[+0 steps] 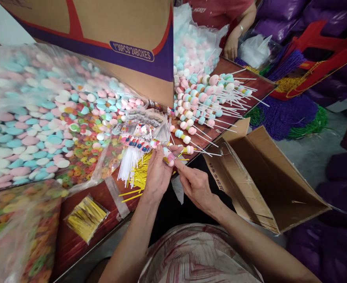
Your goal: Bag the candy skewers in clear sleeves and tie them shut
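My left hand (pixel 158 169) is closed around a marshmallow skewer (pixel 169 157) in a small clear printed bag, holding it above the table's front edge. My right hand (pixel 196 184) pinches at the near end of that bag, index finger forward and the other fingers curled. Whether a twist tie is between those fingertips is too small to tell. Just beyond the hands lie printed clear bags (pixel 145 127), white paper sticks (pixel 130 160) and loose gold twist ties (pixel 142 171). Finished marshmallow skewers (pixel 203 96) with white sticks are heaped to the right.
Loose pastel marshmallows (pixel 29 137) and gummy rings (pixel 85 151) cover the left. A big carton (pixel 103 35) stands behind. An open cardboard box (pixel 256 177) is at the right. A packet of gold ties (pixel 87 218) lies in front. Another person's hand (pixel 231 43) rests at the far side.
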Demonstrator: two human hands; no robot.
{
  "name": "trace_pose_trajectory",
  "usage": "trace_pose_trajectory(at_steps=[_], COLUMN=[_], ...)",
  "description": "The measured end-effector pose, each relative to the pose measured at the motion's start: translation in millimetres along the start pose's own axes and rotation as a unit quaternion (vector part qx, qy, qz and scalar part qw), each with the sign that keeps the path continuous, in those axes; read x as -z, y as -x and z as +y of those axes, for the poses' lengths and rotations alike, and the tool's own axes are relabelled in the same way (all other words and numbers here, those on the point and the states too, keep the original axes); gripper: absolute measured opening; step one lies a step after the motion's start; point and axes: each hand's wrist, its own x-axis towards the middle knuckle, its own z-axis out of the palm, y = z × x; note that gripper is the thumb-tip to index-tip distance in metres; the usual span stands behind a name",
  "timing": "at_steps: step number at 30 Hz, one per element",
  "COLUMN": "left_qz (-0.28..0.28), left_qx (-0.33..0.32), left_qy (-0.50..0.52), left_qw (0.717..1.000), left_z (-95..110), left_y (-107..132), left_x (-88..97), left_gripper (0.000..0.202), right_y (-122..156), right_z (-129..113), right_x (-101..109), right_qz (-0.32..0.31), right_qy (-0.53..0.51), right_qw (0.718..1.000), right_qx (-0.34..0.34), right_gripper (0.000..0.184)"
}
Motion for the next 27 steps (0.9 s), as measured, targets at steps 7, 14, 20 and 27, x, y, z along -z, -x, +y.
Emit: trace_pose_trajectory(at_steps=[7, 14, 20, 27], left_qz=[-0.009, -0.002, -0.010, -0.046], left_qx=[0.028, 0.038, 0.026, 0.054], left_qy=[0.002, 0.011, -0.019, -0.107], left_qw=[1.000, 0.999, 0.999, 0.992], left_z=[-4, -11, -12, -5], left_y=[2, 5, 9, 14], left_x=[-6.7, -8.8, -6.3, -7.9], left_gripper=[0.020, 0.021, 0.021, 0.034], right_y=[-11, -15, -24, -6], right_z=[-6, -5, -6, -17], right_x=[-4, -14, -16, 7], right_qz=[0.097, 0.106, 0.081, -0.026], right_qy=[-0.066, -0.005, -0.016, -0.245], right_qw=[0.992, 0.992, 0.994, 0.945], right_qx=[-0.037, -0.075, -0.075, -0.214], right_gripper=[0.025, 0.015, 0.019, 0.023])
